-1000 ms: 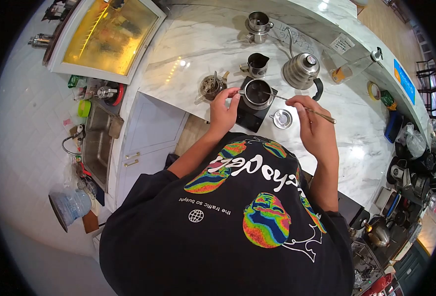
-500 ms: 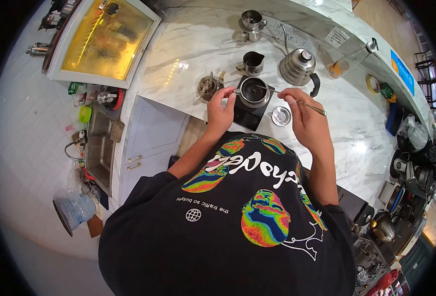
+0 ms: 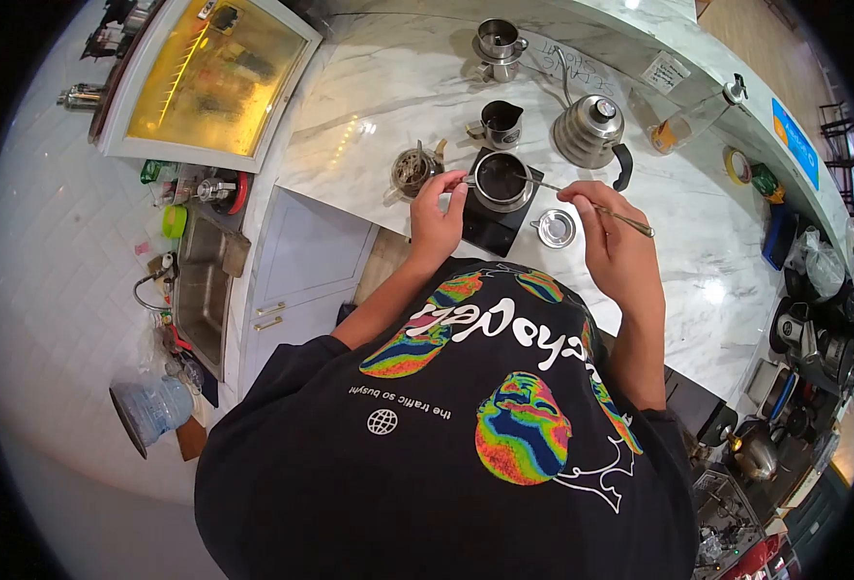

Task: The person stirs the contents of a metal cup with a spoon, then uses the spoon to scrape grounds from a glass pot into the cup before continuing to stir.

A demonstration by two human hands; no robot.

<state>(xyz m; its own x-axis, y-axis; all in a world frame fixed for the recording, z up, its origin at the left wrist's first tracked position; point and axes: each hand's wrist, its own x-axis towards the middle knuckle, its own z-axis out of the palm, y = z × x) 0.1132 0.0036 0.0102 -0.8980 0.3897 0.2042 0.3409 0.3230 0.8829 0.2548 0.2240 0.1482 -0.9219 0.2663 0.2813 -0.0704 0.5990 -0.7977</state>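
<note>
Left hand (image 3: 437, 217) pinches the left side of the metal cup (image 3: 501, 182) on the black scale (image 3: 490, 238), while the right hand (image 3: 613, 232), right of the cup, pinches a spoon (image 3: 630, 223) whose long axis slants from the cup toward near right

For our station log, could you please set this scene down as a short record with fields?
Left hand: grips the side of a metal cup
Right hand: holds a long-handled utensil, far end inside the cup
Cup: over a black slab, dark inside
Beside slab: small metal dish
Farther back: spouted metal pitcher, gooseneck kettle
Surface: marbled counter
</note>
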